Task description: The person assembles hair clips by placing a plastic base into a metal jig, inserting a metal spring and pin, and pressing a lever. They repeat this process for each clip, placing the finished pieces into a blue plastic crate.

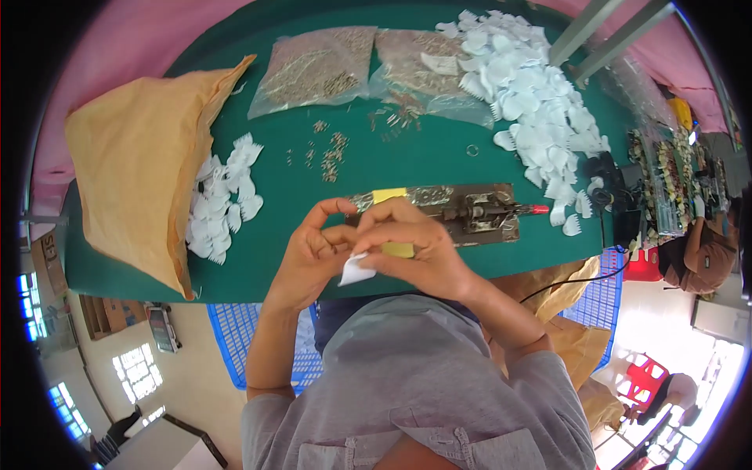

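Close in front of my body, above the table's near edge, my two hands meet fingertip to fingertip. A small white plastic piece [356, 271] is pinched between them, its lower end poking out below the fingers. My left hand [309, 254] is closed on its left side, index finger bent. From the right, my right hand [415, 244] grips it with thumb and fingers. The fingers hide its upper part. Just beyond the hands lies a dark metal jig [478, 213] with a red-tipped lever and yellow patches, partly covered by the hands.
A heap of white toothed plastic pieces [525, 86] spreads at the right; a smaller pile [223, 204] spills by a brown paper sack [137, 172]. Clear bags [313, 66] of small metal parts lie at the back. Loose metal bits [334, 157] are scattered mid-table. Blue crates [235, 337] stand below.
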`<action>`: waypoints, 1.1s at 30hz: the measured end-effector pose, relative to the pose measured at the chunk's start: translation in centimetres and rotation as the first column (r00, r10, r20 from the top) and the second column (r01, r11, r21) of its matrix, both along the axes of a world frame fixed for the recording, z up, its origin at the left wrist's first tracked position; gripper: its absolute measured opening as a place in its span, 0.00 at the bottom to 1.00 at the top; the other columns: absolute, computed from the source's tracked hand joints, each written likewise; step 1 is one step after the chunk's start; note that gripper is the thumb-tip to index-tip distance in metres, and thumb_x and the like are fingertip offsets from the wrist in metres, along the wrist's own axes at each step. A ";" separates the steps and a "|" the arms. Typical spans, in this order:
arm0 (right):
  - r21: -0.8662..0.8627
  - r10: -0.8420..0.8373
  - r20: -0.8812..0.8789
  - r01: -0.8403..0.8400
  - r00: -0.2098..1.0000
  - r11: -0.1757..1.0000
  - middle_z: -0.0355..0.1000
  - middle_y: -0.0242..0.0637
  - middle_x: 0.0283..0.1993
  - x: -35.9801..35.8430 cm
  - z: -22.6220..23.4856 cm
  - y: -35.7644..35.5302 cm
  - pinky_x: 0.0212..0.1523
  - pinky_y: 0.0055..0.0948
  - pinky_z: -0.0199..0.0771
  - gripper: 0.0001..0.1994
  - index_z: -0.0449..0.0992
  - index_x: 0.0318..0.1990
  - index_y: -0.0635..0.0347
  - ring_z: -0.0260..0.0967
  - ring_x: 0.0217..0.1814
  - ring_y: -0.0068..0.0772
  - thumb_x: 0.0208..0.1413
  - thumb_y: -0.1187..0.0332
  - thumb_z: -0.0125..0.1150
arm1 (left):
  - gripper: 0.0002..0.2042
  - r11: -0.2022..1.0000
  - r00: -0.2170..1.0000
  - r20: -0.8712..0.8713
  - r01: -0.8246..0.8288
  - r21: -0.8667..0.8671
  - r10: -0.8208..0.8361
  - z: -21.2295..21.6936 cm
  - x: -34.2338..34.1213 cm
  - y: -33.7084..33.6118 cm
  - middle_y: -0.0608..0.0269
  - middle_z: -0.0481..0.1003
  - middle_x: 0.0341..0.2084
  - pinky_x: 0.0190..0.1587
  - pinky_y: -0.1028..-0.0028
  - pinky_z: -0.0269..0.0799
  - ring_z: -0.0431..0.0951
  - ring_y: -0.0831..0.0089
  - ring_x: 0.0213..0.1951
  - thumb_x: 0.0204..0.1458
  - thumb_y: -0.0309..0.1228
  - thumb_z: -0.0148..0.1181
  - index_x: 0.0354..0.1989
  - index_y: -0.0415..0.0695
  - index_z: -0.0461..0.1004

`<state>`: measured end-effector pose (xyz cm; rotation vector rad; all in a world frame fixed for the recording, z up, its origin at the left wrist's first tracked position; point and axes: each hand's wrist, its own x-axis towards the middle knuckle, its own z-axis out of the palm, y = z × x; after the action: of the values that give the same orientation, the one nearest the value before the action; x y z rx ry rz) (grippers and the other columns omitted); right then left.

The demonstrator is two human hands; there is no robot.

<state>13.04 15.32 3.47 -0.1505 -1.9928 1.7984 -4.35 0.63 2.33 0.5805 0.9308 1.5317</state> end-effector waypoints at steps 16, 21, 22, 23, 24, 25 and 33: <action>0.845 -0.250 -0.102 0.217 0.963 0.490 0.79 0.32 0.38 1.7 -1.3 2.5 0.38 0.36 0.74 0.15 0.87 0.43 0.58 0.75 0.40 0.36 0.43 0.77 0.76 | 0.16 0.915 0.317 -0.882 -0.316 0.250 0.350 -2.9 1.6 -0.5 0.60 0.80 0.50 0.53 0.65 0.76 0.78 0.59 0.53 0.49 0.19 0.73 0.48 0.43 0.81; 0.895 -0.310 -0.189 0.293 0.932 0.337 0.75 0.28 0.39 1.9 -3.9 1.7 0.40 0.33 0.72 0.17 0.86 0.44 0.57 0.73 0.41 0.31 0.42 0.74 0.73 | 0.22 0.948 0.315 -0.902 -0.217 0.233 0.294 -3.7 2.8 1.9 0.60 0.77 0.56 0.59 0.61 0.73 0.74 0.56 0.59 0.44 0.22 0.76 0.50 0.43 0.80; 0.897 -0.323 -0.202 0.307 0.925 0.317 0.75 0.28 0.39 2.0 -4.1 1.6 0.40 0.33 0.72 0.18 0.86 0.45 0.57 0.72 0.41 0.32 0.41 0.74 0.73 | 0.22 0.945 0.278 -0.910 -0.199 0.258 0.307 -3.9 3.0 2.6 0.60 0.78 0.55 0.58 0.60 0.73 0.75 0.56 0.57 0.43 0.22 0.76 0.49 0.44 0.80; 0.901 -0.337 -0.215 0.320 0.916 0.294 0.75 0.28 0.39 2.2 -4.0 1.5 0.41 0.32 0.72 0.19 0.86 0.46 0.57 0.72 0.41 0.32 0.41 0.74 0.73 | 0.22 0.942 0.242 -0.915 -0.178 0.284 0.322 -4.2 3.2 3.1 0.60 0.78 0.53 0.58 0.59 0.73 0.76 0.55 0.56 0.43 0.22 0.76 0.49 0.44 0.80; 0.902 -0.326 -0.185 0.292 0.927 0.319 0.75 0.28 0.40 2.2 -3.7 1.5 0.41 0.32 0.72 0.20 0.85 0.48 0.57 0.72 0.41 0.32 0.42 0.75 0.73 | 0.22 0.941 0.254 -0.909 -0.170 0.294 0.330 -4.4 3.3 3.5 0.60 0.78 0.53 0.58 0.59 0.73 0.76 0.55 0.56 0.43 0.22 0.76 0.49 0.44 0.80; 0.904 -0.317 -0.155 0.264 0.936 0.338 0.75 0.27 0.40 2.1 -3.4 1.7 0.42 0.32 0.72 0.21 0.85 0.49 0.58 0.71 0.42 0.32 0.42 0.75 0.73 | 0.21 0.937 0.178 -0.924 -0.153 0.314 0.339 -4.8 3.2 3.8 0.60 0.79 0.51 0.57 0.59 0.74 0.76 0.55 0.54 0.43 0.22 0.75 0.48 0.44 0.80; 0.922 -0.720 0.218 0.104 0.659 0.374 0.81 0.39 0.49 5.5 -1.2 19.1 0.50 0.41 0.80 0.16 0.83 0.52 0.55 0.78 0.52 0.49 0.56 0.79 0.64 | 0.16 0.918 0.123 -0.913 -0.138 0.371 0.388 -6.5 3.2 4.0 0.66 0.79 0.44 0.53 0.59 0.72 0.77 0.59 0.51 0.46 0.24 0.73 0.44 0.48 0.80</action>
<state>18.53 34.40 2.25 -0.9502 -2.6753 0.1952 -1.16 4.65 -4.19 1.8112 1.9965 1.4471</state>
